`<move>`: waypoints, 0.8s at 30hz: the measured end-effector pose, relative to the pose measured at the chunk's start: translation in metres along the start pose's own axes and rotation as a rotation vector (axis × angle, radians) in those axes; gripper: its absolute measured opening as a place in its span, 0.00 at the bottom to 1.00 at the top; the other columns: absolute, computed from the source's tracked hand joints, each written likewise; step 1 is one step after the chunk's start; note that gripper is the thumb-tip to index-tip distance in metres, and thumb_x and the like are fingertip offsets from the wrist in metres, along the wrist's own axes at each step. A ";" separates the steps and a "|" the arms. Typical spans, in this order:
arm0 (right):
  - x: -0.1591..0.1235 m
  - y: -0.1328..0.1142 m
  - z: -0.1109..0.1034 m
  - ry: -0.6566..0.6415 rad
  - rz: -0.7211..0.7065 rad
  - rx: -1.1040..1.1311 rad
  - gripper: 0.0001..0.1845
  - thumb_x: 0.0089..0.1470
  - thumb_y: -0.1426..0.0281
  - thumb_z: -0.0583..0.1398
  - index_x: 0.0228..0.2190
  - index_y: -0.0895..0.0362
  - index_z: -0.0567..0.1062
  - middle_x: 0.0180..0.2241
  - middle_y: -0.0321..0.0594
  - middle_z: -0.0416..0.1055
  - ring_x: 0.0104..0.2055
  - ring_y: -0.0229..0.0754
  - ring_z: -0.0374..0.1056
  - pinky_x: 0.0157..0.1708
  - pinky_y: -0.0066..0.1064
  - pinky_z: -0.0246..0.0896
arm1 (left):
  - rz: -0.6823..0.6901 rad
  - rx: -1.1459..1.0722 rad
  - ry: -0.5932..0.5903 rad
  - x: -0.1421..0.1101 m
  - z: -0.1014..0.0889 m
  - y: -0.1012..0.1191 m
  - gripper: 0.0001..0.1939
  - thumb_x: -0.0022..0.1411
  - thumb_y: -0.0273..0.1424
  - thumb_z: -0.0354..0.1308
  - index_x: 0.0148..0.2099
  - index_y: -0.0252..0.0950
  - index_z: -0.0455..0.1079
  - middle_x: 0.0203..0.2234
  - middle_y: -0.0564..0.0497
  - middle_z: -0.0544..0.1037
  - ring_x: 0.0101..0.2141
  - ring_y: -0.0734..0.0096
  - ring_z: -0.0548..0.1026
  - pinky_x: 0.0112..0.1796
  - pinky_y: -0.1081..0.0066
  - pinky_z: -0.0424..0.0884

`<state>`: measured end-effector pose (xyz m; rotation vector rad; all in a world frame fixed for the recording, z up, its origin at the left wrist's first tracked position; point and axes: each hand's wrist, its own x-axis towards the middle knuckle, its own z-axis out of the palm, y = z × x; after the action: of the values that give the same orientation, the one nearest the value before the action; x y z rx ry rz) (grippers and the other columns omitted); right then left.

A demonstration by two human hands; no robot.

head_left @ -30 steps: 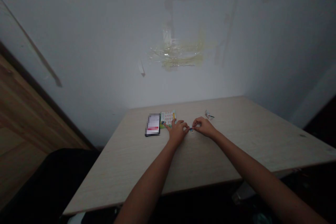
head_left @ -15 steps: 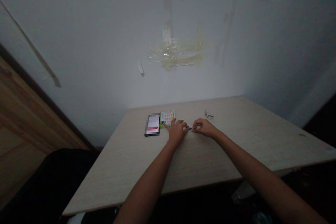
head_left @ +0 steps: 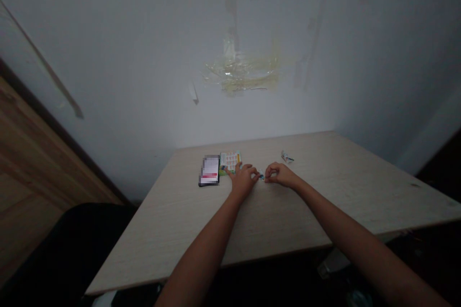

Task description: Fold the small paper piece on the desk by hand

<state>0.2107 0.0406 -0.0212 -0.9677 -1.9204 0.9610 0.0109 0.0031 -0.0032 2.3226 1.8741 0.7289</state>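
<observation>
Between my two hands, low over the table, is a small blue-and-white piece (head_left: 261,176), too small to name. My left hand (head_left: 244,178) pinches its left end between thumb and forefinger, while its other fingers spread toward a printed sheet (head_left: 229,159) with rows of small pictures and a green edge. My right hand (head_left: 280,174) has its fingertips pinched together at the piece's right end. Beyond the right hand lies a crumpled bit of printed paper or wrapper (head_left: 287,157).
A phone (head_left: 209,171) with a lit, blurred screen lies left of the sheet on the pale wooden table (head_left: 173,230). Behind the table rises a wall (head_left: 151,81) with peeling clear tape (head_left: 245,74). A dark chair-like shape (head_left: 82,244) stands at the left.
My right hand has shifted very slightly to the right, and a little more of the blue-and-white piece shows between the hands. The left hand stays in place.
</observation>
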 end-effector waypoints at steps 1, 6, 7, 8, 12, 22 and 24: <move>0.001 0.001 0.000 0.028 0.003 0.015 0.11 0.38 0.65 0.70 0.24 0.57 0.77 0.29 0.38 0.75 0.34 0.41 0.72 0.42 0.35 0.67 | -0.001 -0.002 -0.004 0.000 0.000 0.000 0.09 0.63 0.43 0.59 0.42 0.51 0.78 0.55 0.54 0.75 0.63 0.48 0.56 0.57 0.27 0.34; 0.005 0.001 0.003 0.206 0.042 0.023 0.12 0.42 0.62 0.68 0.26 0.57 0.75 0.29 0.40 0.76 0.35 0.43 0.73 0.42 0.36 0.68 | 0.010 -0.008 -0.013 0.001 0.000 -0.001 0.09 0.63 0.44 0.59 0.43 0.52 0.78 0.55 0.55 0.74 0.63 0.48 0.56 0.57 0.27 0.33; 0.005 0.000 0.004 0.216 0.034 0.005 0.12 0.42 0.62 0.67 0.26 0.57 0.75 0.29 0.40 0.76 0.35 0.43 0.73 0.42 0.37 0.68 | 0.010 -0.008 -0.017 0.001 0.000 -0.002 0.09 0.63 0.44 0.59 0.43 0.52 0.78 0.55 0.56 0.74 0.63 0.48 0.56 0.57 0.27 0.33; 0.005 0.000 0.004 0.218 0.022 -0.017 0.12 0.43 0.62 0.67 0.26 0.57 0.75 0.30 0.40 0.77 0.35 0.43 0.73 0.43 0.37 0.67 | 0.009 -0.007 -0.018 0.002 0.000 -0.002 0.09 0.63 0.44 0.59 0.43 0.52 0.77 0.55 0.56 0.74 0.63 0.48 0.56 0.57 0.27 0.33; 0.005 -0.002 0.004 0.193 -0.006 -0.107 0.11 0.45 0.62 0.66 0.27 0.57 0.76 0.30 0.41 0.77 0.35 0.43 0.73 0.43 0.37 0.67 | 0.009 -0.009 -0.016 0.002 0.001 -0.002 0.10 0.63 0.45 0.59 0.42 0.53 0.78 0.55 0.56 0.74 0.63 0.48 0.56 0.58 0.27 0.34; 0.009 -0.004 0.003 0.173 -0.042 -0.255 0.07 0.47 0.66 0.65 0.28 0.58 0.77 0.30 0.41 0.78 0.35 0.43 0.73 0.41 0.35 0.65 | -0.033 -0.017 -0.057 0.004 0.000 -0.001 0.10 0.62 0.45 0.59 0.42 0.53 0.78 0.59 0.56 0.72 0.64 0.47 0.54 0.58 0.29 0.36; 0.010 -0.005 0.003 0.177 -0.043 -0.274 0.07 0.47 0.67 0.65 0.28 0.58 0.77 0.30 0.41 0.78 0.35 0.43 0.73 0.41 0.35 0.64 | -0.033 -0.022 -0.056 0.005 0.000 -0.002 0.10 0.62 0.45 0.59 0.42 0.53 0.78 0.58 0.56 0.72 0.64 0.46 0.54 0.58 0.28 0.36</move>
<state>0.2021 0.0464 -0.0155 -1.1226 -1.9435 0.5756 0.0101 0.0078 -0.0023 2.2688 1.8663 0.6711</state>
